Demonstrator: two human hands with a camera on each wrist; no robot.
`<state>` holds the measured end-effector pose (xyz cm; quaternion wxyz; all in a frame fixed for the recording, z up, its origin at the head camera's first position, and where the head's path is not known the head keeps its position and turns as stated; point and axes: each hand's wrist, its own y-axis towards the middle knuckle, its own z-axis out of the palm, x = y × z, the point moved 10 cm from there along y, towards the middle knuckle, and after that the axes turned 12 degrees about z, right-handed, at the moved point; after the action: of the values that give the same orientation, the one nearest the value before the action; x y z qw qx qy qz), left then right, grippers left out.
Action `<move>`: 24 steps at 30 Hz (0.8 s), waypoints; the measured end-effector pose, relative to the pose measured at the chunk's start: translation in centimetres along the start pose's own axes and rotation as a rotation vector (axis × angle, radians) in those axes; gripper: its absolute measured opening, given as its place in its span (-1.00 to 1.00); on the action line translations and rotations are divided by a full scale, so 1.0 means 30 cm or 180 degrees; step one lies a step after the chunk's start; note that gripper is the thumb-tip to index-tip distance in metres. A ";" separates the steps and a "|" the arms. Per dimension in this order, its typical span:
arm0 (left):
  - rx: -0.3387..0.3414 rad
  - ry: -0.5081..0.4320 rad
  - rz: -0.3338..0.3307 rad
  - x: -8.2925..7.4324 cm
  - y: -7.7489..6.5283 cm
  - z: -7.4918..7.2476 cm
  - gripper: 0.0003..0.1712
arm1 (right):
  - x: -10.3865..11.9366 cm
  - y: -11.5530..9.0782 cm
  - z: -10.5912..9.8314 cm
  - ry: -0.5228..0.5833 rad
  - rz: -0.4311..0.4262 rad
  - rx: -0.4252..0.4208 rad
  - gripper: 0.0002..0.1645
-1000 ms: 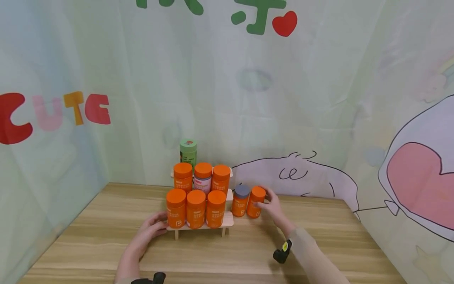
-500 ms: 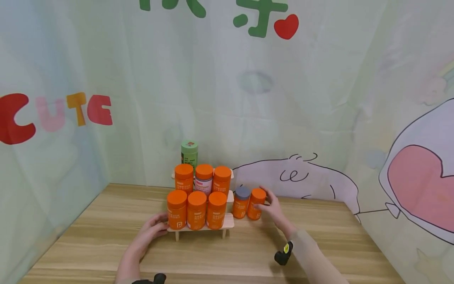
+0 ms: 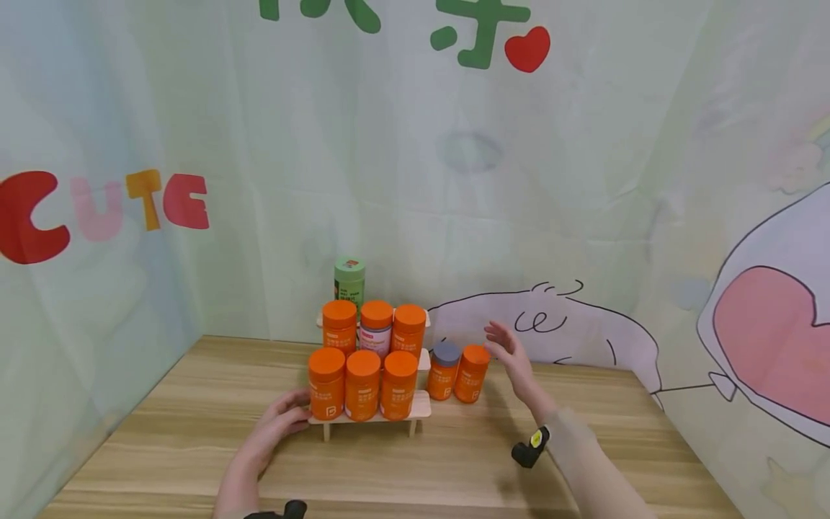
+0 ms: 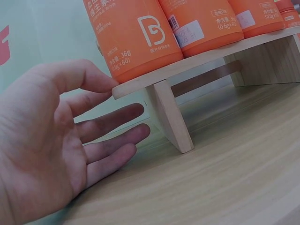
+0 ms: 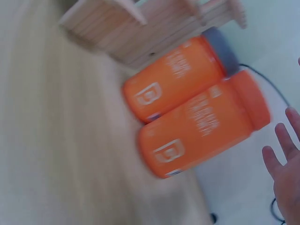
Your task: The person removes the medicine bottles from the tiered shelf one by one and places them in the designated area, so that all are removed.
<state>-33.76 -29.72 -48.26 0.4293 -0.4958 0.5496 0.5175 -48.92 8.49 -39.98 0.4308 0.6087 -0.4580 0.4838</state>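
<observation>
A tiered wooden display rack [image 3: 421,405] bears orange-lidded jars [image 3: 362,387] on its lower steps and a green jar [image 3: 350,281] on top. At the left end of the lowest step my left hand [image 3: 277,419] touches the board's corner with its fingertips; its other fingers [image 4: 115,129] extend loosely below the board. To the rack's right, an orange jar with a grey lid [image 3: 444,375] and an all-orange jar [image 3: 472,376] stand upright on the table, side by side. My right hand [image 3: 512,355] is raised just right of the all-orange jar, apart from it, fingers extended, holding nothing.
The wood-grain table [image 3: 454,461] spreads around the rack. A pale printed curtain [image 3: 519,216] hangs behind it and along both sides. Black wrist cameras [image 3: 530,448] sit on the forearms, and a dark cable [image 5: 269,83] shows behind the two jars in the right wrist view.
My right hand has let go of the all-orange jar and lifted up and to the right. That jar stays beside the grey-lidded one. My left hand keeps its place at the rack.
</observation>
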 end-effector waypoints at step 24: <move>-0.0061 -0.0075 0.0015 0.006 0.005 -0.007 -0.36 | 0.377 0.101 0.201 0.0205 -0.0432 0.0544 -0.24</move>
<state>-33.94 -29.95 -48.40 0.4297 -0.4925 0.5407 0.5296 -49.42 0.42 -29.58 0.4235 0.6570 -0.3587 0.5102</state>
